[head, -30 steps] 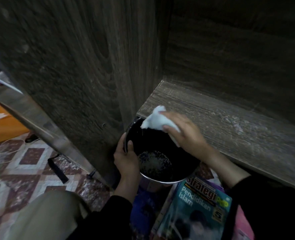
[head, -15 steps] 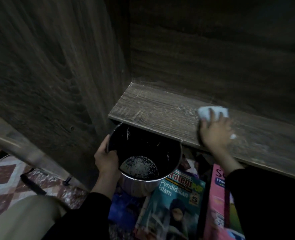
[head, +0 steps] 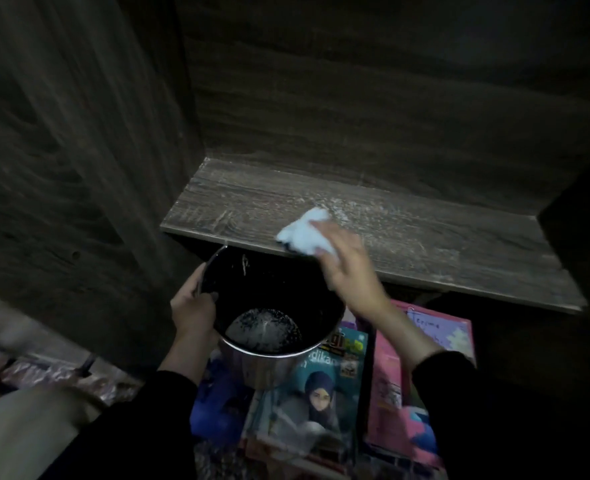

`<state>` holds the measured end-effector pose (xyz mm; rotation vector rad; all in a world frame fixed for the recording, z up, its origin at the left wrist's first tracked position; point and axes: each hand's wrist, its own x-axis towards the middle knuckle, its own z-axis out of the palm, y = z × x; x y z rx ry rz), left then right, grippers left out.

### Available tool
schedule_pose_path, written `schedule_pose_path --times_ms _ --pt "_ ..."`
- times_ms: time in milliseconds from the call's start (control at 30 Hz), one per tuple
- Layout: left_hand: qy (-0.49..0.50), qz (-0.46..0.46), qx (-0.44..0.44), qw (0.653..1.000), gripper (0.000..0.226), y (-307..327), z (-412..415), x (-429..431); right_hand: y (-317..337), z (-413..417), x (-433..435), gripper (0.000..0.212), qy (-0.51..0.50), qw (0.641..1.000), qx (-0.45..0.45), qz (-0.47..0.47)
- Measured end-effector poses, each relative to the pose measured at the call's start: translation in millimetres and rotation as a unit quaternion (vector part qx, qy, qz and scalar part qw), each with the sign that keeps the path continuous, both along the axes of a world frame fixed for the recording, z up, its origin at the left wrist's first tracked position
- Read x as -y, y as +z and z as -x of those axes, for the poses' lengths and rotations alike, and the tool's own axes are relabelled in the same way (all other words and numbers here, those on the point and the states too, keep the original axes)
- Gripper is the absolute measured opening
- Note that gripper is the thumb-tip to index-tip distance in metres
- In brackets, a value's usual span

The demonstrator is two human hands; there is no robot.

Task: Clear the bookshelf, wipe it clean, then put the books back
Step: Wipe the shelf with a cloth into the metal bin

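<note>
Pot of steel with a dark inside sits at lower centre of the frame, just below the front edge of the wooden shelf, and in its bottom lies a shallow pale, speckled puddle. Its base hangs over a teal book with a hooded figure on the cover; a blue book lies left of that and a pink book right of it, all at the bottom of the frame. The left hand grips the pot's left rim, thumb hooked inside and fingers curled round the outside. The right hand, blurred, lies with its fingers stretched out over a crumpled white cloth, pressing it onto the shelf at the front edge, near centre frame; whether the thumb tucks under the cloth I cannot tell. Pale streaks mark the shelf board to the right of the cloth
</note>
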<state>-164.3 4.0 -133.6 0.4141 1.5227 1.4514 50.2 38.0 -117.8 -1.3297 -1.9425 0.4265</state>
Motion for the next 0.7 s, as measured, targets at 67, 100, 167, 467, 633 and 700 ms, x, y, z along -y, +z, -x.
schedule_pose_path --times_ms 67,100,167,467,633,700 --pt "-0.031 0.005 -0.007 0.999 0.065 -1.7 -2.0 1.4 2.7 -55.7 0.0 0.044 -0.119 0.992 -0.024 -0.035" --pt "-0.042 0.008 -0.007 0.999 0.065 -3.3 -3.0 1.7 5.0 -84.2 1.4 0.045 -0.188 0.981 -0.022 -0.048" --pt "-0.053 0.008 -0.003 0.999 0.062 -5.2 -5.9 1.7 10.7 -138.7 5.7 0.046 -0.313 0.948 0.018 -0.047" --pt "-0.095 -0.008 -0.001 0.995 0.058 -14.6 -23.5 -2.7 8.1 -219.4 31.9 0.062 -0.479 0.825 0.179 0.239" --pt "-0.117 -0.007 -0.001 0.993 0.061 -23.6 -24.5 -8.2 2.0 -143.9 19.2 0.063 -0.421 0.849 0.224 0.228" --pt "-0.133 -0.013 0.003 0.991 0.064 -24.2 -24.8 -8.4 2.9 -111.3 11.7 0.062 -0.374 0.868 0.23 0.231"
